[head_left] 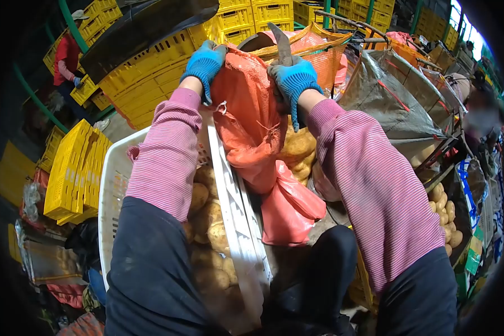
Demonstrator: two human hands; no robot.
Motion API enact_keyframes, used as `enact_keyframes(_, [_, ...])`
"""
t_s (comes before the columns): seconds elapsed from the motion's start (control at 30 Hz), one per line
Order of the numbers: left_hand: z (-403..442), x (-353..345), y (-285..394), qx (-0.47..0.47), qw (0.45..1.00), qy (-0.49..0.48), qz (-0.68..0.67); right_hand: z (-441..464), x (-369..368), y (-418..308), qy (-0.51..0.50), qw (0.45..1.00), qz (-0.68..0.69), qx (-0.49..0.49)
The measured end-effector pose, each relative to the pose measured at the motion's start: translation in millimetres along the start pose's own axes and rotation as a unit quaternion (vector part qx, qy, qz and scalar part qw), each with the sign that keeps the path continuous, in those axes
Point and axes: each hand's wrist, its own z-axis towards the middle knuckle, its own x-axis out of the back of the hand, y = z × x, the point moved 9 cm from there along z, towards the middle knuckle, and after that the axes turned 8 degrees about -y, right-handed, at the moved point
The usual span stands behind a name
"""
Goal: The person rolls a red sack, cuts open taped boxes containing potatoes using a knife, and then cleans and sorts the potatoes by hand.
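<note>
An orange-red woven sack (249, 112) hangs upright between my two blue-gloved hands, its lower part bunched and tied-looking. My left hand (206, 64) is closed on the sack's top left edge. My right hand (294, 81) grips its top right edge and also holds a knife (281, 45), blade pointing up. Left of the sack stands a white crate (107, 196) with potatoes (210, 224) in it, partly hidden by my left arm. A pinkish-red bag (288, 210) lies below the sack, and a yellow net bag of potatoes (298, 148) is behind it.
Yellow crates (78, 173) are stacked at the left and more (145, 78) stand ahead. A grey sheet-like bag (395, 95) hangs on a frame at the right, above loose potatoes (445, 215). A person in red (67, 59) stands far left; another person (481, 106) is far right.
</note>
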Motion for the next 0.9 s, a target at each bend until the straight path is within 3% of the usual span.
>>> enact_keyframes(0.2, [-7, 0, -5, 0.018, 0.997, 0.069, 0.007, -29, -18, 1, -0.037, 0.982, 0.169, -0.072])
enact_keyframes(0.3, [-8, 1, -6, 0.018, 0.996, 0.084, -0.006, -40, -25, 2, -0.045, 0.966, 0.246, -0.061])
enact_keyframes(0.37, [-8, -2, -6, 0.018, 0.996, 0.079, -0.031, -34, -30, 12, -0.001, 0.972, 0.236, 0.022])
enact_keyframes(0.47, [-3, 2, -2, 0.029, 0.994, 0.103, 0.007, -52, -39, 20, 0.018, 0.961, 0.276, 0.015])
enact_keyframes(0.5, [2, 1, -1, 0.025, 0.996, 0.087, 0.026, -55, -44, 31, 0.011, 0.959, 0.283, -0.020])
enact_keyframes(0.57, [11, 0, 4, 0.017, 0.996, 0.057, 0.059, -51, -44, 37, 0.025, 0.965, 0.260, 0.011])
enact_keyframes(0.6, [7, 1, 6, 0.060, 0.995, 0.050, 0.059, -50, -42, 38, 0.031, 0.970, 0.239, 0.019])
enact_keyframes(0.73, [11, -10, 28, 0.067, 0.972, -0.088, 0.209, -59, -30, 41, 0.022, 0.990, 0.141, 0.006])
enact_keyframes(0.77, [4, -9, 36, 0.044, 0.961, -0.091, 0.259, -64, -26, 41, 0.020, 0.991, 0.133, 0.013])
enact_keyframes(0.83, [8, -14, 22, -0.181, 0.933, 0.010, 0.312, -89, -19, 34, -0.024, 1.000, -0.010, 0.005])
enact_keyframes(0.87, [5, -18, 11, -0.279, 0.892, 0.074, 0.348, -80, -48, 86, 0.046, 0.998, 0.045, 0.028])
enact_keyframes(0.9, [77, -42, -66, -0.175, 0.961, -0.005, 0.214, -112, -17, 67, 0.028, 0.998, 0.045, 0.023])
